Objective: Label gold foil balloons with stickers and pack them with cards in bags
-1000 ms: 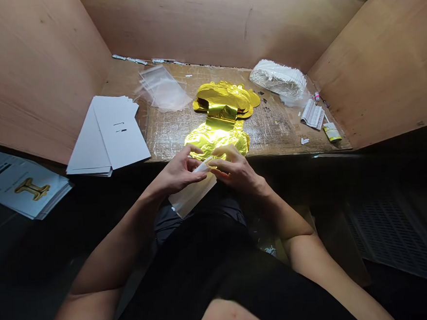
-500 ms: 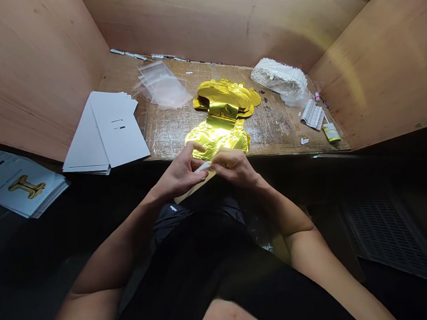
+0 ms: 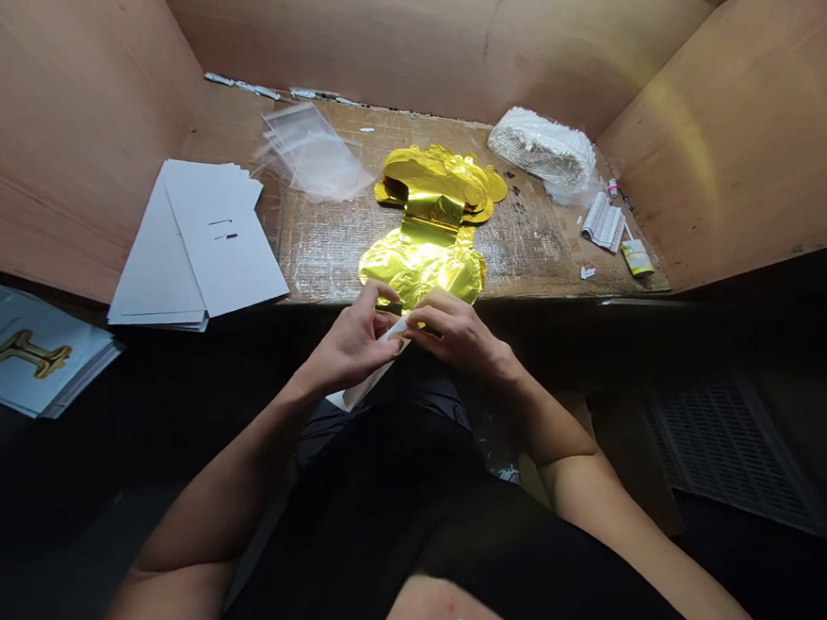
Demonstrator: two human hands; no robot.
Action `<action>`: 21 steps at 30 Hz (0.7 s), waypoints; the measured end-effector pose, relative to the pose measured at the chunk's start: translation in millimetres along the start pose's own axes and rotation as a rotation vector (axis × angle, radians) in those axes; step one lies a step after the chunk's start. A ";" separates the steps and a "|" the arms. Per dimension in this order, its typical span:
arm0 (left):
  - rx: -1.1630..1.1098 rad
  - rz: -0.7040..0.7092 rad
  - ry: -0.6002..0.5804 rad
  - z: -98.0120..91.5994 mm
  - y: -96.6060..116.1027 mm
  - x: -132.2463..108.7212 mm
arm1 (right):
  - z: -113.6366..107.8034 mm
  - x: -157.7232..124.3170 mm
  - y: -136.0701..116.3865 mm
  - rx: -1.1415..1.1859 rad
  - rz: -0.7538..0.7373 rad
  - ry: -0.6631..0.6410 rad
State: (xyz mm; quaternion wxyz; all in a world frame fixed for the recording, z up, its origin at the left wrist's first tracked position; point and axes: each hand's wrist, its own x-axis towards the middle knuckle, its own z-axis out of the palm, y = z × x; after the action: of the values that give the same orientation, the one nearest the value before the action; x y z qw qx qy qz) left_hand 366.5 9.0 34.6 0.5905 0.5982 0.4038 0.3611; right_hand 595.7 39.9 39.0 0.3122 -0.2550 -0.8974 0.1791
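Note:
My left hand [image 3: 351, 341] and my right hand [image 3: 456, 331] meet just below the front edge of the bench. Both pinch the top of a white paper packet [image 3: 366, 382] that hangs down between them over my lap. Right behind my fingers lies a crumpled gold foil balloon [image 3: 421, 264] at the bench edge. A stack of more gold foil balloons [image 3: 439, 181] sits further back on the bench.
White cards [image 3: 195, 245] lie stacked at the left of the wooden bench [image 3: 324, 250], with clear plastic bags [image 3: 310, 152] behind them. A wrapped white bundle [image 3: 542, 150], a small leaflet [image 3: 602, 221] and a small yellow tube [image 3: 637, 257] sit at the right. Printed sheets [image 3: 24, 351] lie far left.
The white packet has turned more edge-on and looks narrower between my hands. My hands stay together at the bench edge, shifted slightly up and left.

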 end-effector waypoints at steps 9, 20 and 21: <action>0.062 0.045 0.006 -2.5 -9.2 -6.9 | -0.7 3.8 -3.6 0.268 0.295 0.063; 0.049 0.107 -0.085 11.5 -25.5 -7.8 | 65.7 -22.9 -1.1 -0.212 0.233 0.480; -0.056 0.101 -0.098 13.6 -27.4 -8.4 | 70.6 -27.1 -2.6 -0.235 0.180 0.430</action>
State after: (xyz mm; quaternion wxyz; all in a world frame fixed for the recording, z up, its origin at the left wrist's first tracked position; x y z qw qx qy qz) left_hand 373.8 -4.9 7.1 0.6072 0.6181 0.3333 0.3717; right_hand 567.1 10.9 -24.8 0.4468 -0.4005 -0.7988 0.0421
